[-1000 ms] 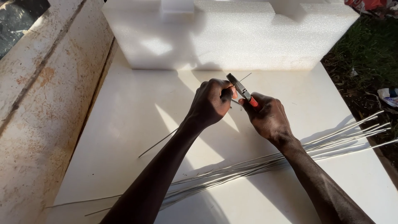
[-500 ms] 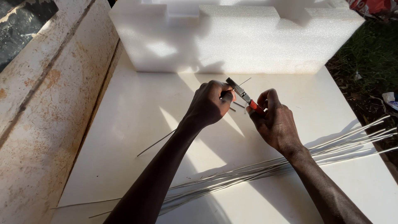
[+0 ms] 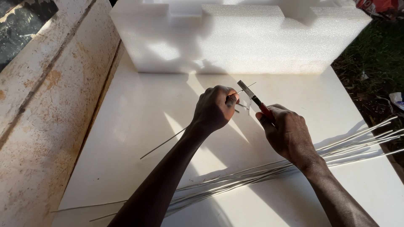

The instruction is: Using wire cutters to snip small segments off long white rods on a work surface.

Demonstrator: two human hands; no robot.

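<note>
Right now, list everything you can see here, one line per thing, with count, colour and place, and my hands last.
Thin rod: one, silvery, held in the left fist, slanting down-left.
Pliers: one, red handles, grey jaws, in the right hand, at the rod's tip.
Rod bundle: many, silvery, lying across the board's near side.
Board: one, white, under everything.
Foam block: one, white, far edge.
Rusty wall: one, cream, left.
Grass: dark green, right.
Left hand: fisted on rod.
Right hand: gripping pliers.

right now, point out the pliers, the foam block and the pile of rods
pliers (image 3: pixel 253 98), head view, on the metal head
foam block (image 3: pixel 252 42), head view, on its front face
pile of rods (image 3: pixel 362 145), head view, on the loose right ends
</note>
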